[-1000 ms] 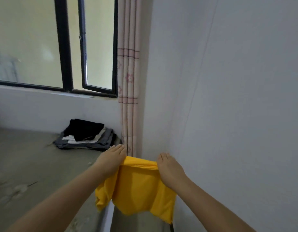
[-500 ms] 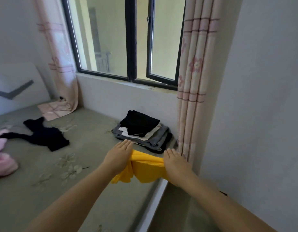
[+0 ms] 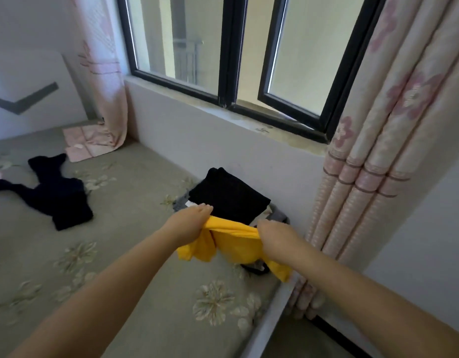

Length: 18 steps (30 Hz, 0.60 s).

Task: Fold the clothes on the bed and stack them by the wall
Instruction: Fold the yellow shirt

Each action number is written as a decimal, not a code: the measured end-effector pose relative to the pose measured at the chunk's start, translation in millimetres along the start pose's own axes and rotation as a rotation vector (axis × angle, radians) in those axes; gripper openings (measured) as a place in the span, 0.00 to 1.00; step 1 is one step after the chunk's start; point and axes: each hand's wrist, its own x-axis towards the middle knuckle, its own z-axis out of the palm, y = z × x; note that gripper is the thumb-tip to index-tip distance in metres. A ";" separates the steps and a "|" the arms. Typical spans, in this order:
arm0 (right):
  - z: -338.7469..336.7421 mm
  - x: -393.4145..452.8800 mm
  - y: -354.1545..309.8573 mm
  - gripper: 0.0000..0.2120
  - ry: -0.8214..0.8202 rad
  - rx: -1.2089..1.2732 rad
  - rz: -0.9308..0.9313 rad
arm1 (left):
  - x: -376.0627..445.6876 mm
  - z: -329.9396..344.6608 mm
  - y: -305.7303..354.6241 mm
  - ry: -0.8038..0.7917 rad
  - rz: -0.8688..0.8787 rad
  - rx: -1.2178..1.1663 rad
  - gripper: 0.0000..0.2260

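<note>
Left hand (image 3: 191,223) and right hand (image 3: 276,235) each grip the top edge of a folded yellow cloth garment (image 3: 234,244), held just before the stack of folded dark clothes (image 3: 228,196) by the wall.

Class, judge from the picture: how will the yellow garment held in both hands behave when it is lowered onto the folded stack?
Probably floppy: the yellow garment sags and bunches between the left hand and the right hand. Likely light, since a pinch at its top edge carries it. It may unfold on the folded stack unless it is laid flat.
</note>
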 end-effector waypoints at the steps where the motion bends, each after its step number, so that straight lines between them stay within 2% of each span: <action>1: -7.5 20.5 6.8 0.07 0.013 -0.005 -0.012 | 19.0 -1.2 -5.8 0.034 -0.023 -0.019 0.23; 5: -21.1 108.7 34.5 0.13 0.054 -0.022 -0.064 | 93.4 3.4 -34.3 0.130 -0.120 -0.007 0.24; 9: -34.8 207.9 62.0 0.13 0.077 -0.003 -0.137 | 175.9 4.3 -66.9 0.095 -0.196 0.039 0.22; 13: -51.9 295.5 87.1 0.15 0.086 0.047 -0.169 | 270.5 -10.5 -102.7 0.060 -0.180 0.083 0.18; 16: -57.9 340.8 98.9 0.15 0.148 0.066 -0.184 | 324.4 -15.2 -123.9 0.130 -0.149 0.049 0.18; 18: -53.0 358.7 103.7 0.16 0.176 0.034 -0.196 | 346.0 -9.8 -136.5 0.213 -0.068 0.032 0.20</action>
